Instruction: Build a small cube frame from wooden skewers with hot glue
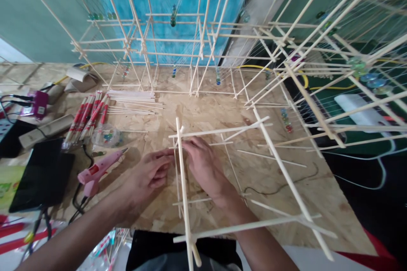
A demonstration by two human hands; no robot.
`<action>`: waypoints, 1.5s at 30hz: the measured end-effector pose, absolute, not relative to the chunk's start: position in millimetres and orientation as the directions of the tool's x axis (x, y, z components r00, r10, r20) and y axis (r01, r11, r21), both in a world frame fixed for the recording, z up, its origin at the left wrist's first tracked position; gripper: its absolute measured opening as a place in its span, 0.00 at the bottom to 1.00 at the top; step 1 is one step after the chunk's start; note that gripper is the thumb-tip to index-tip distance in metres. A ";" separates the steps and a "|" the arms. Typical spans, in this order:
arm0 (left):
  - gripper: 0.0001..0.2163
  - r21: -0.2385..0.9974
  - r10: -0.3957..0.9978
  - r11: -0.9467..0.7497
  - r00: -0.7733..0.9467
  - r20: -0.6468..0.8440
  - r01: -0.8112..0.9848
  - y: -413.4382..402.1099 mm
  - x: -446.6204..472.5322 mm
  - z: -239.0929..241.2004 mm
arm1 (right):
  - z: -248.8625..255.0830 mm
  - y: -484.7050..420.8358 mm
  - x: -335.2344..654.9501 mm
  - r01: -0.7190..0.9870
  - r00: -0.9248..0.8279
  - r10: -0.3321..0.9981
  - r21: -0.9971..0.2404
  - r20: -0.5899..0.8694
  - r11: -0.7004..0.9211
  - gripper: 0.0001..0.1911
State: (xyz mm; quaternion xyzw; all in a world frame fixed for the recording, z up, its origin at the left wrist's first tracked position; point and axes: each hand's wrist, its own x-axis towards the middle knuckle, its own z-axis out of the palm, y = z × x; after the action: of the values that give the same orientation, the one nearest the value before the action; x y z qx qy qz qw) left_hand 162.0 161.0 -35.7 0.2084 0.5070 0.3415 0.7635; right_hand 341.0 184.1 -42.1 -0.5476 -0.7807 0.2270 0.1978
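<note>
Bare forearms (73, 237) reach over the OSB worktop (210, 112) to a bamboo skewer frame (185, 194). The left hand (152, 178) and right hand (203, 169) half-curl against its sticks; whether either grips cannot be told.

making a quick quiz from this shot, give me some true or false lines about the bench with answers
The left hand and right hand are at a frame of thin wooden sticks. True.
The left hand holds the pink hot glue gun. False: the gun lies apart from it on the OSB board, to the hand's left.
Glass marbles hang on threads in the tall stick structure. True.
The black tablet lies right of the hands. False: it lies left of them, beyond the glue gun.
</note>
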 end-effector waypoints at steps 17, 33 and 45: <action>0.05 0.324 0.546 0.804 0.401 -0.736 -0.499 182.1 163.9 -32.1 | -43.2 183.6 341.9 0.774 -0.322 0.945 -0.560 0.058 0.298 0.28; 0.11 0.364 0.546 0.825 0.443 -0.711 -0.432 186.1 164.8 -31.3 | -42.8 184.0 340.9 0.778 -0.319 0.946 -0.558 0.046 0.290 0.27; 0.11 0.416 0.559 0.822 0.414 -0.718 -0.389 187.8 161.9 -31.9 | -43.8 183.6 340.9 0.772 -0.318 0.946 -0.563 0.062 0.296 0.28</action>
State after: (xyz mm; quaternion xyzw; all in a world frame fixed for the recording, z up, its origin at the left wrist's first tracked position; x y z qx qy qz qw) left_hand 161.9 187.8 -31.9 0.0923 0.4610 0.2838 0.8358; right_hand 340.9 183.6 -43.8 -0.5500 -0.7807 0.2222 0.1963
